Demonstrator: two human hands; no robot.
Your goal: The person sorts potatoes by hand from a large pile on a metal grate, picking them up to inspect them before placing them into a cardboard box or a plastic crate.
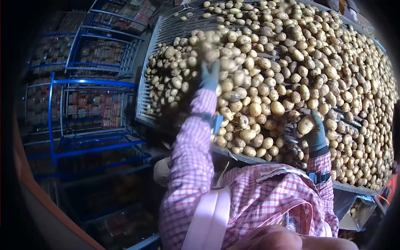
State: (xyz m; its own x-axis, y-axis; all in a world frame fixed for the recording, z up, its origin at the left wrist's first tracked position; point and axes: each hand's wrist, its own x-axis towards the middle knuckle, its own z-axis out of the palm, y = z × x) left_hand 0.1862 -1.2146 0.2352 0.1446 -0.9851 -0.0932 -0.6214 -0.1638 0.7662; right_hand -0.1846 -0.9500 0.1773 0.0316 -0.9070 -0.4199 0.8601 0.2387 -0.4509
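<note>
My left hand [210, 76], in a grey-blue glove, reaches far out over the left part of a wide bed of potatoes [255, 109]. Its fingers look spread, and several potatoes just beyond them are smeared by motion. Close to the near edge, my right hand [318, 134] wears the same kind of glove. Thumb and fingers curl around a large yellowish potato [306, 124], lifted slightly above the others. Dark soil marks many of the potatoes around both hands.
The potatoes lie on a sorting belt of metal bars [183, 26], bare at its far left. Blue metal frames [95, 82] and stacked, filled net bags [93, 109] stand left. A cardboard box [361, 211] is below the belt at right.
</note>
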